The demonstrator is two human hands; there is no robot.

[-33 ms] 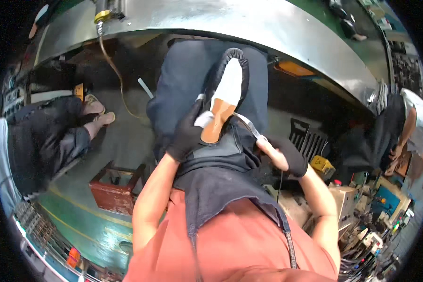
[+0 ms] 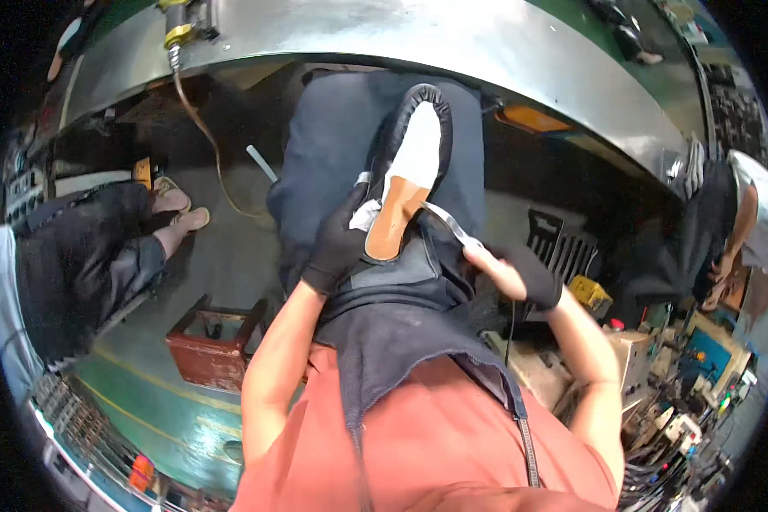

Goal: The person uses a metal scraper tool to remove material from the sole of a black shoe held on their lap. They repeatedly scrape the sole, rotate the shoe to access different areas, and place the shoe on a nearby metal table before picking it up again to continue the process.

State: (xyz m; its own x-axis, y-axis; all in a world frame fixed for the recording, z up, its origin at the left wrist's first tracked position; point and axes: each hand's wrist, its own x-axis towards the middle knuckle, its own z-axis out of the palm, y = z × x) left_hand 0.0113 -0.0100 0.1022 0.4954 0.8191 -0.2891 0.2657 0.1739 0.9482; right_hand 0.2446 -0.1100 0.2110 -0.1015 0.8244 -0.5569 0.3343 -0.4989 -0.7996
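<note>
A black shoe (image 2: 392,141) lies sole-up across my lap, its toe pointing away. Its dark upper is gathered in pleats round the toe edge. A white layer (image 2: 419,147) covers the front of the underside, and a smooth brown piece (image 2: 393,226) covers the waist and heel. My left hand (image 2: 339,239), in a black glove, grips the shoe's left side near the heel. Crumpled white material (image 2: 365,215) shows beside its fingers. From the right, my half-gloved right hand (image 2: 520,275) holds a slim, curved metal hand tool (image 2: 452,225), its tip at the brown piece's right edge.
A metal bench (image 2: 384,34) spans the far side, with a yellow-collared tool and hose (image 2: 179,38) at its left. A wooden stool (image 2: 209,358) stands lower left. Other people (image 2: 85,264) sit at left and right. Cluttered equipment (image 2: 657,427) fills the lower right.
The tool's tip has shifted slightly, up and leftward against the brown piece. The white material by my left fingers looks more crumpled. The shoe stays nearly in place.
</note>
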